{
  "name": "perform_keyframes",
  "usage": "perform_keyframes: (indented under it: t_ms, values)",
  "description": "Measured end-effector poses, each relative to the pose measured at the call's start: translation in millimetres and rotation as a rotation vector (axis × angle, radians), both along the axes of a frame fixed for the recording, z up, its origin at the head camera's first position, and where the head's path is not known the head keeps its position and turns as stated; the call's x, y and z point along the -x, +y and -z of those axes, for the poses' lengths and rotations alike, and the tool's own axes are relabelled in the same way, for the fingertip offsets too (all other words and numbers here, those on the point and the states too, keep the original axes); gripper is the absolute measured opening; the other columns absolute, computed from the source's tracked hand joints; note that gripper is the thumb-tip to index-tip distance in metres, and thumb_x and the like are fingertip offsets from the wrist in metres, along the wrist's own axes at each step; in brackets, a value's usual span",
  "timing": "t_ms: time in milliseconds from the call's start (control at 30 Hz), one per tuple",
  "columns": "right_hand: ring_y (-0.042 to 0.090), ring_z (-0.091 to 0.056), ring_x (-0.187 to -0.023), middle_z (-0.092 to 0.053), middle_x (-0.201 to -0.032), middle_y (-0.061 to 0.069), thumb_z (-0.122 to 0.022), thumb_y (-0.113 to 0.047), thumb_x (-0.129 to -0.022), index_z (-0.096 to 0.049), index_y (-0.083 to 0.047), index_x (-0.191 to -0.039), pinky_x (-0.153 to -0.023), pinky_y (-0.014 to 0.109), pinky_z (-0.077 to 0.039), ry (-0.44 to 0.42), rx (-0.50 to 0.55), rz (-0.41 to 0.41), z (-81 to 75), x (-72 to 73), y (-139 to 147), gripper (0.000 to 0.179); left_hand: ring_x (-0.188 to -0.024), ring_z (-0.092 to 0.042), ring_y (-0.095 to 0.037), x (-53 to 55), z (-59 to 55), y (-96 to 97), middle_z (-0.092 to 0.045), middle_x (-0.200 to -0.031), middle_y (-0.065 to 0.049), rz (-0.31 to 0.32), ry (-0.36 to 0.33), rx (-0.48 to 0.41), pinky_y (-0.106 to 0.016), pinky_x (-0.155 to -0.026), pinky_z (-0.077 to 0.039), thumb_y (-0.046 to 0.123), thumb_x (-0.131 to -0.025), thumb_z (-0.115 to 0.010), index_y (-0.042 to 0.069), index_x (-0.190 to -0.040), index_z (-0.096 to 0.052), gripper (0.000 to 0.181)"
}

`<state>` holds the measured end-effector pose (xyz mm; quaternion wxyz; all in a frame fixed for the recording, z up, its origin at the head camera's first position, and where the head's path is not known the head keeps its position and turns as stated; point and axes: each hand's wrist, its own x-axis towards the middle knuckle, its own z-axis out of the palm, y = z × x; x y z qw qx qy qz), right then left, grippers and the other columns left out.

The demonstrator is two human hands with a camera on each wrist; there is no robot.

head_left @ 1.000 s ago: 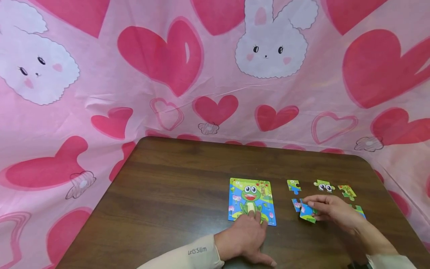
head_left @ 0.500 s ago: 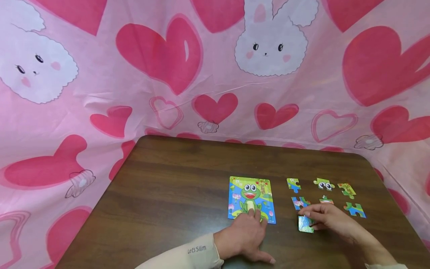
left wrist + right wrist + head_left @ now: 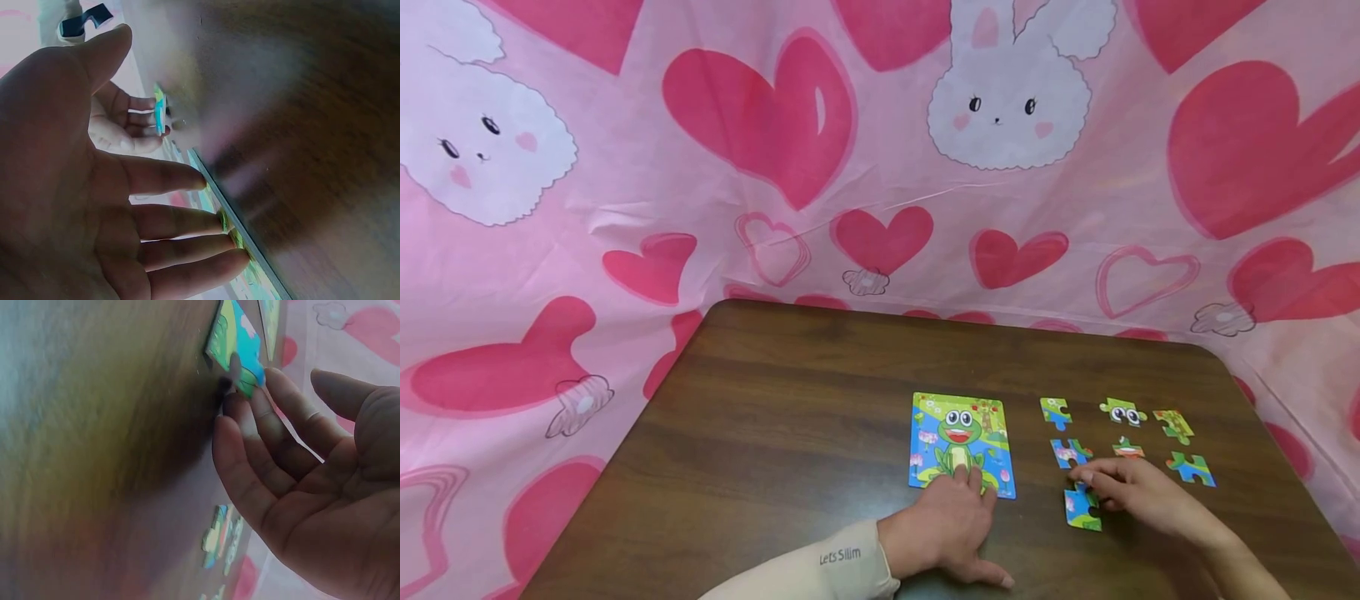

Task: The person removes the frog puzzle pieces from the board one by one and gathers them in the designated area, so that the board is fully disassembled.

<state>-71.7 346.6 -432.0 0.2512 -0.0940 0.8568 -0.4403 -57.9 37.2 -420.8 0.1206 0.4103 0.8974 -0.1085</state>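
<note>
My left hand [image 3: 951,525] rests with straight fingers on the lower edge of a frog picture card [image 3: 958,429], which lies flat. From the left wrist view, the fingertips [image 3: 234,256] press on the card near its edge. My right hand [image 3: 1138,496] holds a blue and green puzzle piece [image 3: 1081,508] by its upper right part, close to the table. In the right wrist view the fingers curl at the piece [image 3: 240,347], and the thumb [image 3: 340,390] stands apart in that view. Just behind lies a pink-flowered piece [image 3: 1070,452], and a frog-mouth piece [image 3: 1129,448] is partly covered by my right hand.
Further loose pieces lie on the brown table [image 3: 775,433]: a blue-green corner [image 3: 1056,412], a frog-eyes piece [image 3: 1123,412], a green piece [image 3: 1174,423] and a blue one [image 3: 1192,468]. A pink heart-patterned cloth [image 3: 887,175] hangs behind the table.
My right hand has brought the puzzle piece towards the table's front and turned it from tilted to nearly flat, below the pink-flowered piece. My left hand has stayed on the card.
</note>
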Motion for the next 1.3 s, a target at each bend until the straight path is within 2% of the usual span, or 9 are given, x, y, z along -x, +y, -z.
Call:
perform_keyframes:
  t_ms: [133, 233, 500, 700, 833, 967, 1167, 1300]
  values:
    - [-0.002, -0.062, -0.085, -0.072, -0.110, 0.011, -0.051, -0.024, -0.107, -0.072, -0.002, -0.114, -0.071, 0.025, -0.053, 0.050, -0.085, 0.039, -2.6, 0.1, 0.8, 0.031, -0.129, -0.052, -0.020, -0.9, 0.8, -0.2, -0.049, -0.151, -0.008, 0.001, 0.013, 0.001, -0.024, -0.077, -0.052, 0.092, -0.079, -0.041, 0.021, -0.145, -0.049, 0.097]
    - [0.003, -0.065, -0.087, -0.074, -0.112, 0.010, -0.051, -0.026, -0.107, -0.072, -0.003, -0.115, -0.072, 0.025, -0.054, 0.050, -0.139, 0.083, -5.2, 0.9, 1.7, 0.032, -0.128, -0.051, -0.020, -1.9, 1.4, 0.1, -0.049, -0.151, -0.008, -0.001, 0.025, 0.003, -0.024, -0.076, -0.052, 0.091, -0.080, -0.042, 0.021, -0.144, -0.049, 0.095]
    - [0.005, -0.067, -0.084, -0.075, -0.105, 0.008, -0.051, -0.030, -0.107, -0.072, -0.005, -0.113, -0.070, 0.025, -0.054, 0.108, -0.188, 0.150, -12.1, 6.2, -3.4, 0.033, -0.117, -0.053, -0.017, -4.5, 2.9, 0.7, -0.052, -0.141, -0.004, -0.023, 0.077, -0.024, -0.024, -0.064, -0.048, 0.089, -0.081, -0.046, 0.022, -0.138, -0.053, 0.087]
    - [0.007, -0.068, -0.084, -0.075, -0.106, 0.012, -0.052, -0.026, -0.107, -0.071, -0.001, -0.115, -0.071, 0.026, -0.056, 0.133, -0.123, 0.146, -16.5, 10.7, -9.4, 0.033, -0.104, -0.055, -0.014, -3.5, 2.3, -1.1, -0.056, -0.124, 0.002, -0.035, 0.083, -0.082, -0.025, -0.062, -0.047, 0.083, -0.085, -0.049, 0.025, -0.130, -0.059, 0.074]
    - [0.005, -0.065, -0.082, -0.075, -0.102, 0.010, -0.053, -0.026, -0.106, -0.071, -0.001, -0.115, -0.071, 0.025, -0.055, 0.149, -0.119, 0.133, -19.0, 12.8, -14.6, 0.032, -0.098, -0.054, -0.013, -4.5, 4.0, -3.3, -0.056, -0.113, 0.005, -0.024, 0.103, -0.128, -0.025, -0.059, -0.044, 0.079, -0.087, -0.051, 0.024, -0.124, -0.062, 0.067]
    - [0.005, -0.061, -0.080, -0.073, -0.096, 0.004, -0.054, -0.031, -0.106, -0.072, -0.006, -0.116, -0.069, 0.023, -0.051, 0.175, -0.163, 0.116, -23.1, 17.2, -22.3, 0.032, -0.099, -0.052, -0.013, -5.8, 5.4, -3.4, -0.057, -0.112, 0.005, -0.022, 0.118, -0.142, -0.024, -0.061, -0.044, 0.077, -0.089, -0.052, 0.023, -0.122, -0.063, 0.065]
    - [0.016, -0.069, -0.089, -0.075, -0.105, 0.008, -0.054, -0.031, -0.106, -0.071, -0.005, -0.118, -0.074, 0.027, -0.057, 0.161, -0.100, 0.041, -29.2, 31.3, -43.3, 0.033, -0.100, -0.054, -0.013, -8.4, 7.1, 0.7, -0.057, -0.119, 0.004, -0.028, 0.116, -0.114, -0.025, -0.065, -0.047, 0.079, -0.088, -0.051, 0.018, -0.125, -0.062, 0.072]
    - [0.021, -0.068, -0.091, -0.075, -0.106, 0.007, -0.055, -0.034, -0.105, -0.073, -0.009, -0.116, -0.072, 0.029, -0.055, 0.162, -0.093, 0.004, -31.0, 40.6, -61.8, 0.032, -0.094, -0.054, -0.011, -9.4, 8.4, 1.7, -0.054, -0.114, 0.006, -0.023, 0.114, -0.118, -0.025, -0.063, -0.046, 0.079, -0.087, -0.052, 0.019, -0.123, -0.062, 0.071]
